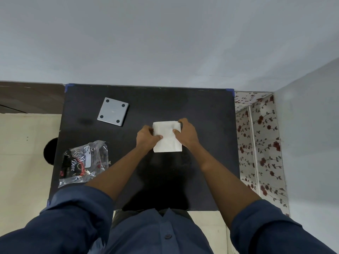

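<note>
- Left hand [147,137] and right hand [187,132] pinch a white, soft folded rectangular cloth [167,137], fingers curled over its side edges.
- Cloth lies mid matte black surface [201,110].
- Flat grey square plate [113,111] lies apart.

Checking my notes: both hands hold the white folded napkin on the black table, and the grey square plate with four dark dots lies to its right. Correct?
No: the head view shows the grey square plate left of the white folded napkin. The left hand and right hand do hold it on the black table.
</note>
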